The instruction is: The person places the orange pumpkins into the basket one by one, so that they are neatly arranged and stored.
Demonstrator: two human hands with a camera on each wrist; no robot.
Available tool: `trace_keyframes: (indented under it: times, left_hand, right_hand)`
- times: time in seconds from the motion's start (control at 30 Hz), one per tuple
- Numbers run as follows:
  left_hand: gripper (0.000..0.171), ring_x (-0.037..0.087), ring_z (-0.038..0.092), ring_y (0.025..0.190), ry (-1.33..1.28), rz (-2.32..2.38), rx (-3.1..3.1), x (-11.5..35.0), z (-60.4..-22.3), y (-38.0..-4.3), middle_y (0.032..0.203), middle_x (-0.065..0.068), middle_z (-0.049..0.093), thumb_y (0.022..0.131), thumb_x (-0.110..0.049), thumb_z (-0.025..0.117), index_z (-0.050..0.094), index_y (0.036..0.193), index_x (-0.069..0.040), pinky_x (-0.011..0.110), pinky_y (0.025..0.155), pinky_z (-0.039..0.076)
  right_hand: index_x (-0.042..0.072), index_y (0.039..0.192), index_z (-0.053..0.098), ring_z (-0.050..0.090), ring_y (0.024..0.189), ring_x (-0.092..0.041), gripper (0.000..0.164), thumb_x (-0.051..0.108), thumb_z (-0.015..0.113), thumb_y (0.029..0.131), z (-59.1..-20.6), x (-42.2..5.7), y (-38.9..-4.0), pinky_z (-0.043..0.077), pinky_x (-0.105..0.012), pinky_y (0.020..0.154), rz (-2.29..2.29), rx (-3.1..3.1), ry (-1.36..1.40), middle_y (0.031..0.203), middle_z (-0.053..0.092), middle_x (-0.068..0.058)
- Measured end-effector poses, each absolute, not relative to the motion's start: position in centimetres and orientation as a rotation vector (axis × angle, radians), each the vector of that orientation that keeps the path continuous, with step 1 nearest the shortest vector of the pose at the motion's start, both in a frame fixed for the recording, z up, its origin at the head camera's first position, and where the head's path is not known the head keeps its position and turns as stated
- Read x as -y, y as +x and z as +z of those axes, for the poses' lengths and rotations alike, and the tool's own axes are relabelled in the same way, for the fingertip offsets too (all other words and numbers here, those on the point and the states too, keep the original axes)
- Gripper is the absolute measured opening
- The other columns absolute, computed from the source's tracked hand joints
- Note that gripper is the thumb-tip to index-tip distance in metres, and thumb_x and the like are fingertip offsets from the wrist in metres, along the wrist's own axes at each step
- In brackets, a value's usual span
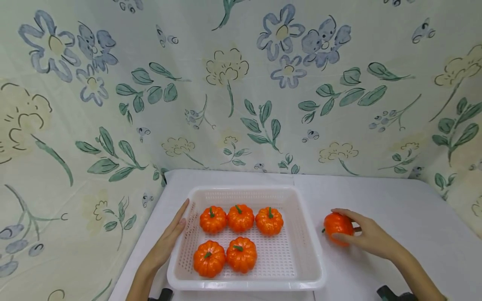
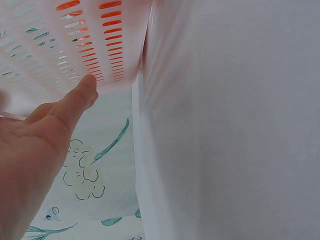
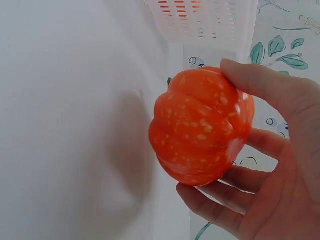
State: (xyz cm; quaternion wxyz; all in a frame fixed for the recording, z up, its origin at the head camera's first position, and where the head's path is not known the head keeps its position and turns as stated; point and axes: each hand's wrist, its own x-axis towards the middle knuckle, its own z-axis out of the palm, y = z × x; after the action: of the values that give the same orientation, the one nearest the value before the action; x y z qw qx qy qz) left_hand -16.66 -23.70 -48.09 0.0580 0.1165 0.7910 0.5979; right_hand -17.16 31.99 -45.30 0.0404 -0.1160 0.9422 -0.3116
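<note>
My right hand (image 1: 363,234) grips an orange toy pumpkin (image 1: 337,228) to the right of a white perforated plastic basket (image 1: 310,234). In the right wrist view the thumb and fingers curl round the pumpkin (image 3: 200,127), whose skin carries pale yellow specks; its green stem points away from the palm. My left hand (image 1: 167,238) rests with straight fingers along the basket's left wall, also seen in the left wrist view at the slotted side of the basket (image 2: 100,50). Inside the basket sit several like pumpkins, a back row of three (image 1: 241,218) and a front pair (image 1: 242,255).
The basket stands on a table with a white cloth (image 1: 380,196). Behind and at the left hangs a floral curtain (image 1: 233,104). Within the basket, the front right part of the slotted floor (image 1: 276,259) shows bare.
</note>
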Motion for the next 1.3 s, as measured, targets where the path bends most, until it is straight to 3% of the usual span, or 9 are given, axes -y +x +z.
trace_keyframes:
  times: [0.2,0.33,0.57,0.67,0.77,0.87,1.0,1.1,1.3]
  left_hand:
    - [0.054,0.041,0.007,0.162,0.344,1.804,-2.395,23.6,-48.0,-16.6,0.177,0.0,0.007,0.114,-0.038,0.027,0.013,0.166,-0.039,0.067,0.123,0.009]
    - [0.054,0.042,0.01,0.161,0.345,1.798,-2.402,23.6,-47.9,-16.6,0.177,0.002,0.007,0.113,-0.038,0.027,0.013,0.166,-0.038,0.066,0.122,0.013]
    - [0.055,0.046,0.014,0.159,0.342,1.793,-2.405,23.7,-47.9,-16.6,0.177,0.004,0.007,0.113,-0.039,0.027,0.013,0.166,-0.04,0.065,0.118,0.023]
    - [0.055,0.046,0.015,0.159,0.344,1.797,-2.399,23.7,-48.0,-16.6,0.177,0.004,0.008,0.113,-0.039,0.027,0.013,0.166,-0.04,0.065,0.118,0.023]
    - [0.054,0.046,0.015,0.159,0.352,1.805,-2.391,23.7,-48.0,-16.6,0.177,0.004,0.008,0.113,-0.038,0.027,0.013,0.166,-0.04,0.065,0.119,0.021]
    - [0.054,0.045,0.015,0.16,0.351,1.809,-2.386,23.6,-48.0,-16.6,0.177,0.004,0.008,0.113,-0.038,0.027,0.014,0.166,-0.039,0.064,0.119,0.02]
    - [0.054,0.045,0.014,0.16,0.35,1.806,-2.386,23.6,-48.0,-16.5,0.177,0.004,0.007,0.113,-0.038,0.026,0.013,0.166,-0.038,0.064,0.119,0.02]
    - [0.055,0.044,0.012,0.16,0.354,1.807,-2.386,23.6,-48.0,-16.6,0.177,0.003,0.007,0.114,-0.038,0.026,0.012,0.167,-0.038,0.064,0.121,0.016]
    - [0.055,0.044,0.009,0.161,0.371,1.813,-2.38,23.6,-48.0,-16.6,0.177,0.003,0.005,0.114,-0.037,0.025,0.012,0.167,-0.037,0.064,0.121,0.015]
  right_hand:
    - [0.011,0.149,0.05,0.062,0.117,-0.034,0.07,0.042,0.077,0.092,-46.2,-32.6,-16.9,0.059,-0.029,0.083,-1.006,-2.932,-0.32,0.141,0.062,-0.017]
    - [0.01,0.148,0.048,0.06,0.122,-0.036,0.071,0.042,0.077,0.092,-47.0,-32.6,-16.7,0.054,-0.018,0.085,-1.025,-2.946,-0.272,0.142,0.06,-0.018]
    - [0.009,0.147,0.044,0.059,0.124,-0.039,0.071,0.039,0.078,0.092,-47.6,-33.3,-15.9,0.051,-0.012,0.087,-1.069,-2.931,-0.261,0.142,0.058,-0.018]
    - [0.009,0.143,0.045,0.059,0.122,-0.036,0.072,0.043,0.08,0.09,-47.2,-33.9,-15.4,0.053,-0.016,0.087,-1.023,-2.945,-0.243,0.14,0.059,-0.016]
    - [0.009,0.14,0.047,0.061,0.118,-0.019,0.073,0.045,0.082,0.087,-46.7,-34.7,-15.2,0.055,-0.019,0.085,-0.984,-2.959,-0.229,0.138,0.06,-0.015]
    - [0.008,0.143,0.047,0.061,0.114,-0.016,0.077,0.044,0.083,0.086,-46.6,-35.3,-14.9,0.057,-0.024,0.083,-0.963,-2.952,-0.223,0.139,0.06,-0.018]
    - [0.006,0.151,0.044,0.063,0.115,-0.037,0.084,0.043,0.083,0.087,-46.6,-35.8,-14.4,0.061,-0.042,0.084,-0.96,-2.907,-0.189,0.146,0.055,-0.026]
    - [0.006,0.153,0.044,0.063,0.116,-0.043,0.083,0.041,0.082,0.088,-46.6,-35.9,-14.4,0.061,-0.054,0.083,-0.995,-2.88,-0.167,0.148,0.052,-0.029]
    - [0.005,0.155,0.041,0.06,0.122,-0.05,0.082,0.038,0.08,0.091,-47.2,-35.0,-15.1,0.06,-0.06,0.088,-1.118,-2.869,-0.129,0.153,0.046,-0.031]
